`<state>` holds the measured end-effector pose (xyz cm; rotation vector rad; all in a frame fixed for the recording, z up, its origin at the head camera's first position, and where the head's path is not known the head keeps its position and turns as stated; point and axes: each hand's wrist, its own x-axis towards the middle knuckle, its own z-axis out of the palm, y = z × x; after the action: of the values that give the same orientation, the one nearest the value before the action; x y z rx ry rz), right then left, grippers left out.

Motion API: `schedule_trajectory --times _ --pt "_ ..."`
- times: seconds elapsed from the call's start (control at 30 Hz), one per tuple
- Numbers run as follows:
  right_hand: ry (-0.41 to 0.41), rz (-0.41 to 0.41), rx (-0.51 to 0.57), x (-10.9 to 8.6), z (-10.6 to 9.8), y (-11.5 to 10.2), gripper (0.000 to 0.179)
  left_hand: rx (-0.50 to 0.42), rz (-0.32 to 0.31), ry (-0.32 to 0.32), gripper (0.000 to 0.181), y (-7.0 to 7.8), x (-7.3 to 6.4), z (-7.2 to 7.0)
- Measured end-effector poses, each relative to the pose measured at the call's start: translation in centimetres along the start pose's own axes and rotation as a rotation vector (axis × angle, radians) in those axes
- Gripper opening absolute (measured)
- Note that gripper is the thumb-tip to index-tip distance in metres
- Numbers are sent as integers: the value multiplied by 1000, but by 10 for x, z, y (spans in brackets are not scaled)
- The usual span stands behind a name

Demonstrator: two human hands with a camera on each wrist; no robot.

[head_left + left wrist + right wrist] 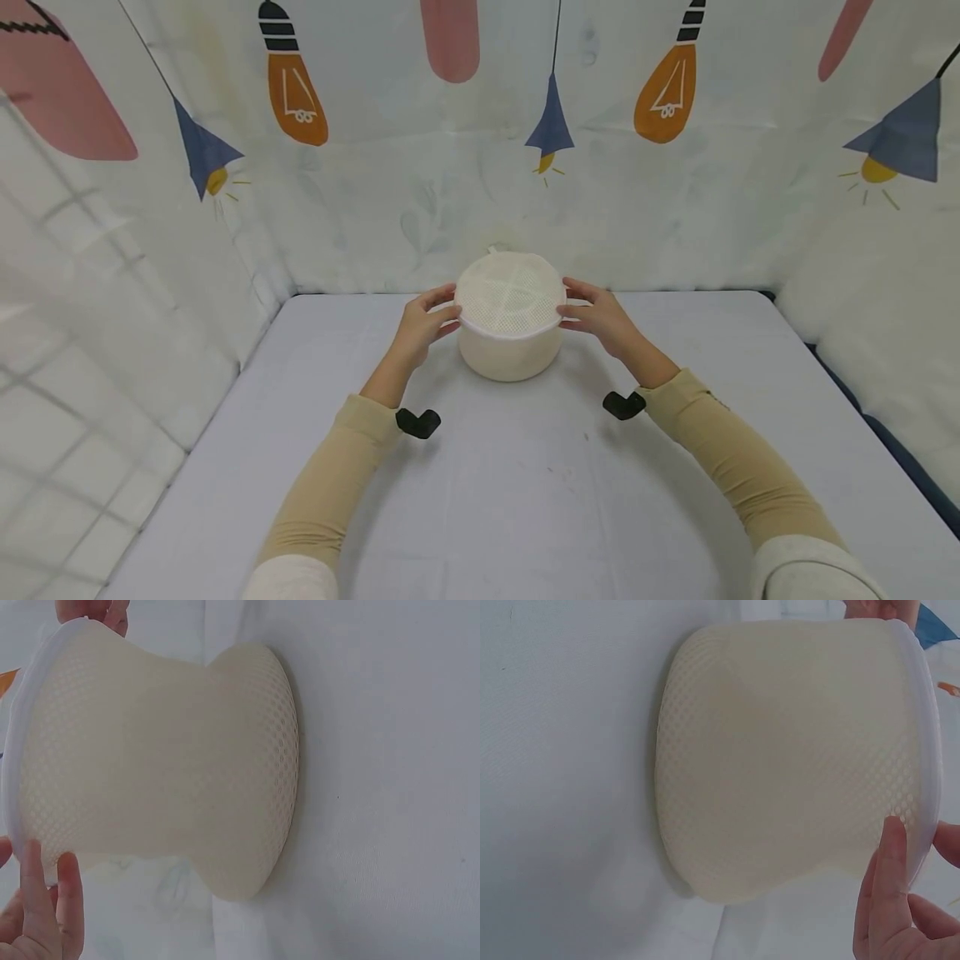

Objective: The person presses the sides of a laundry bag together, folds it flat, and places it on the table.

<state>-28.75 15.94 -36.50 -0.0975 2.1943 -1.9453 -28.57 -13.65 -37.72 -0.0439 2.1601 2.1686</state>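
Printed white curtain (360, 225) all round, pale cloth over the counter (510, 500), and up toward twelve o'clock, near the far edge, stands the mesh bag (510, 358). It's upright, base on the cloth, both hands on it! Left hand (420, 325) at nine o'clock, its grip pinched on the white rim (10, 750); right hand (598, 317) at three, its grip pinched the same way, thumb up top, fingers against the outside wall (780, 750).

Now, where's the danger? That wall looks soft, folks. From the left wrist it narrows to a waist between rim and base; from the right wrist it sags along one side. Press down and I'd expect it to buckle right there. Let one side go and the top would likely droop toward that hand's hour.

Squeeze nine and three together and the ring could bow into an oval, puckering the mesh top (510, 292). Raise one hand faster and the whole thing tips. Only the rim's two sides are held, so six and twelve could rock freely. And mind twelve o'clock: the curtain hangs close behind, so a push that way might jam the bag against it.
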Motion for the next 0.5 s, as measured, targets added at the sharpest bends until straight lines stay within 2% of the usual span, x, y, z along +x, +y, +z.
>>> schedule_trajectory --times 0.5 --pt "-16 -8 25 1 1 4 69 -8 -6 -9 53 -3 0 0"
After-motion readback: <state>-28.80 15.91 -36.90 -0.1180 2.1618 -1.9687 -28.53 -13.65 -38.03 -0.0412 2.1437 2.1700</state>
